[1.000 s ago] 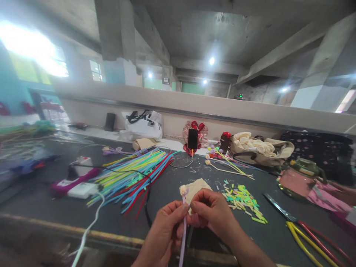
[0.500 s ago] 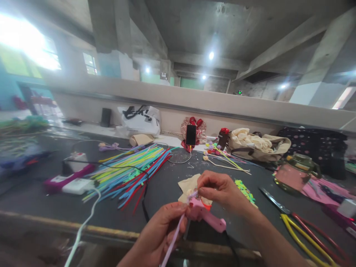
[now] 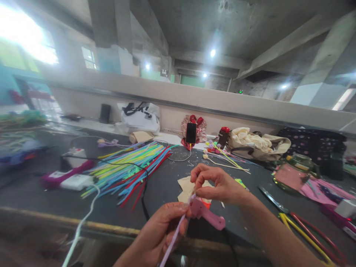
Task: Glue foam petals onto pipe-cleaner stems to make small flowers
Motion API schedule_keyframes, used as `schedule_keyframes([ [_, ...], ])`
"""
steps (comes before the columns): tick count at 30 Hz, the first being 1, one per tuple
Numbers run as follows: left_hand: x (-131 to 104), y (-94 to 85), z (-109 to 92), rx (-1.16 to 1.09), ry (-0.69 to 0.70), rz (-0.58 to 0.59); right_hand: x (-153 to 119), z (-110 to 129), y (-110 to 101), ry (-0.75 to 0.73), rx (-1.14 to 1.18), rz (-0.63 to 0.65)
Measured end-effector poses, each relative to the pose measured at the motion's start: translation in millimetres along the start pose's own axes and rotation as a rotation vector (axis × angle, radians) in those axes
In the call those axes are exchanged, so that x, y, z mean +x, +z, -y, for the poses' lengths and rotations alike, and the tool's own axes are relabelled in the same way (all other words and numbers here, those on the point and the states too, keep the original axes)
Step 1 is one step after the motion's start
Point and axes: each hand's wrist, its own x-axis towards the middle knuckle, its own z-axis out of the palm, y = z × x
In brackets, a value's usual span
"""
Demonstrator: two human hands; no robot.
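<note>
My left hand [image 3: 164, 228] is closed round a pale purple stick [image 3: 172, 240], thumb and finger pinching it near its upper end. Just above, my right hand [image 3: 214, 183] has its thumb and fingers bent together at the tip of that stick; what they hold there is too small to make out. A pink glue gun [image 3: 208, 215] lies right beside the stick's upper end, its handle pointing to the lower right. Behind both hands is a beige cloth piece [image 3: 183, 184], with something orange-red partly hidden by the gun.
Colourful fuzzy sticks [image 3: 133, 167] lie left of centre, near a purple-white power strip [image 3: 69, 178]. A phone [image 3: 191, 133] stands at the back. To the right are large scissors [image 3: 287, 213], a green-lidded jar [image 3: 294, 172] and a cloth bag [image 3: 258, 144]. Cables cross the dark table.
My right hand has risen slightly and moved a little, its fingers now higher above the stick's tip. My left hand has barely moved. The view has shifted slightly.
</note>
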Motion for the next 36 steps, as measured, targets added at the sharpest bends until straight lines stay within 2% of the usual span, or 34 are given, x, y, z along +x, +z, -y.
schedule_keyframes([
  [8, -0.7, 3.3, -0.8, 0.030, 0.011, -0.007, 3.8, 1.1, 0.1, -0.009, -0.064, 0.073],
  [19, -0.7, 1.9, 0.6, 0.098, 0.037, 0.001, 6.4, -2.0, 0.0, 0.022, -0.036, 0.109],
  [26, -2.3, 3.5, -1.1, 0.157, 0.016, -0.017, 6.3, -3.7, -2.1, 0.021, -0.021, 0.177],
  [32, -2.3, 0.8, 1.8, 0.182, 0.030, -0.035, 6.8, -5.2, -1.6, -0.001, -0.044, 0.182],
  [36, -1.6, -3.3, 2.4, 0.158, 0.000, -0.004, 7.0, -6.0, -1.1, -0.026, -0.071, 0.179],
])
